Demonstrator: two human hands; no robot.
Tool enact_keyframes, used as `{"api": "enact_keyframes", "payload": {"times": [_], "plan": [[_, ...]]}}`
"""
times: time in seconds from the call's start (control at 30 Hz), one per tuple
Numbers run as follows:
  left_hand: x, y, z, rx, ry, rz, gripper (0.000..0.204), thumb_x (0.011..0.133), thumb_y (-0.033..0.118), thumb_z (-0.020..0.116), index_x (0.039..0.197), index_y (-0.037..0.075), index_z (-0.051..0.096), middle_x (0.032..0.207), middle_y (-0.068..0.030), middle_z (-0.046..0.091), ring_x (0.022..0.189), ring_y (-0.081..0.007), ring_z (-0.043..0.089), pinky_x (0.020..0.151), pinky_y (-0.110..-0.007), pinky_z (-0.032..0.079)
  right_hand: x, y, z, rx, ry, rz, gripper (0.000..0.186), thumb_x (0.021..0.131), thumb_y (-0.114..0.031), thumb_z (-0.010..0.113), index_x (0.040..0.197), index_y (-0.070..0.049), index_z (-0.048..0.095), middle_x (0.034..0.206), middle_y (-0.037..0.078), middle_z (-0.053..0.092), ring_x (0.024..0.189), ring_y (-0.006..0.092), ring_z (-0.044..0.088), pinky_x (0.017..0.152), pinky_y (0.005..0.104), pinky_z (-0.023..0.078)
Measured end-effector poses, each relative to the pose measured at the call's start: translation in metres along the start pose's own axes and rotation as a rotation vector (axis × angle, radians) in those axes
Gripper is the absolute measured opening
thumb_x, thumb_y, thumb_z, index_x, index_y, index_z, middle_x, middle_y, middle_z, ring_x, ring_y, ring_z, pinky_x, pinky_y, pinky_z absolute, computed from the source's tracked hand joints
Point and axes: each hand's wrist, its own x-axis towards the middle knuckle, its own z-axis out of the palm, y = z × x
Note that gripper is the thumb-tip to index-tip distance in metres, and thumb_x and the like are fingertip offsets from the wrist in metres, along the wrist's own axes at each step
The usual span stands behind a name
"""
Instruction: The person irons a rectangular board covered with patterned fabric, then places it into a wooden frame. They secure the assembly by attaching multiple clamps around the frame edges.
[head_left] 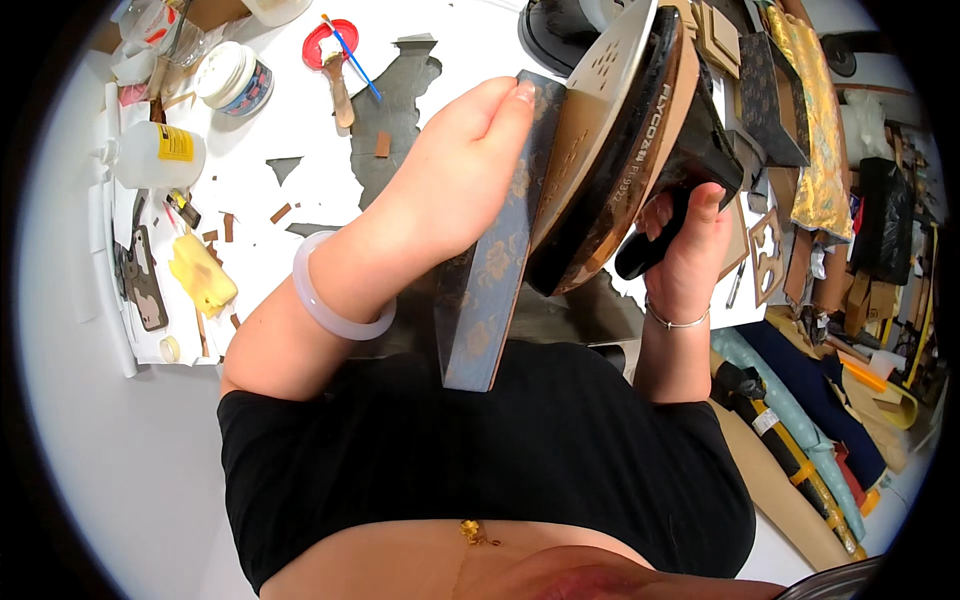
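In front of my chest my left hand (460,165) grips a shallow box (490,290) covered in blue-grey floral material, tipped up on its side. Its thumb lies over the upper end of the box; the other fingers are hidden behind the wrist and box. My right hand (690,245) is closed round the black handle of a clothes iron (625,150). The iron is turned on its side, its pale soleplate with holes facing the box. Soleplate and box overlap in view, and the exact contact between them is hidden.
On the white table lie grey scraps (395,140), a white tub (232,80), a clear bottle (160,155), a red dish (320,40) with brushes, a yellow sponge (202,278) and a phone (143,280). To the right are a dark patterned box (775,100) and fabric rolls (790,420).
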Motion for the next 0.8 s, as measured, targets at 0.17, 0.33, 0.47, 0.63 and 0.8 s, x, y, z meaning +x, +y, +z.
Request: {"api": "enact_keyframes", "payload": {"times": [0.17,0.33,0.47,0.63,0.8], "plan": [[-0.001,0.000,-0.003,0.007,-0.004,-0.031,0.036,0.103,0.029,0.038,0.090,-0.003,0.049,0.071,-0.0078,0.050,0.069,-0.0163,0.046,0.069,-0.034,0.044,0.001,-0.008,0.007,-0.053,-0.007,-0.043,0.054,0.084,-0.055,0.068,0.100,-0.005,0.053,0.064,0.000,0.048,0.051,0.0103,0.045,0.048,0.0248,0.037],[-0.001,0.001,-0.002,0.032,-0.014,-0.027,0.037,0.102,0.029,0.036,0.090,-0.004,0.049,0.071,-0.0136,0.052,0.068,-0.0228,0.051,0.071,-0.037,0.045,0.005,-0.011,0.005,-0.068,-0.006,-0.094,0.057,0.082,-0.059,0.066,0.099,-0.007,0.053,0.061,-0.001,0.046,0.050,0.0110,0.045,0.047,0.0258,0.037],[-0.002,0.008,-0.005,0.025,-0.053,-0.122,0.030,0.103,0.026,0.039,0.091,-0.001,0.048,0.074,-0.0046,0.044,0.074,-0.0139,0.042,0.074,-0.030,0.041,0.005,-0.014,0.006,-0.094,0.021,-0.110,0.061,0.081,-0.062,0.065,0.100,-0.006,0.053,0.060,-0.001,0.046,0.049,0.0117,0.045,0.048,0.0264,0.038],[-0.002,0.007,-0.006,0.029,-0.047,-0.109,0.031,0.103,0.026,0.038,0.090,0.000,0.047,0.073,-0.0064,0.043,0.072,-0.0153,0.042,0.073,-0.031,0.041,0.009,-0.012,0.004,-0.050,-0.030,-0.136,0.060,0.086,-0.061,0.062,0.105,-0.004,0.058,0.068,-0.004,0.046,0.056,0.0047,0.040,0.049,0.0191,0.032],[-0.002,0.005,-0.004,0.081,-0.017,-0.042,0.042,0.103,0.032,0.035,0.091,-0.005,0.050,0.076,-0.0207,0.057,0.074,-0.0349,0.057,0.074,-0.041,0.046,0.018,-0.011,-0.001,-0.022,0.010,-0.175,0.062,0.082,-0.062,0.065,0.103,-0.004,0.054,0.064,-0.001,0.047,0.054,0.0094,0.045,0.049,0.0235,0.037]]}}
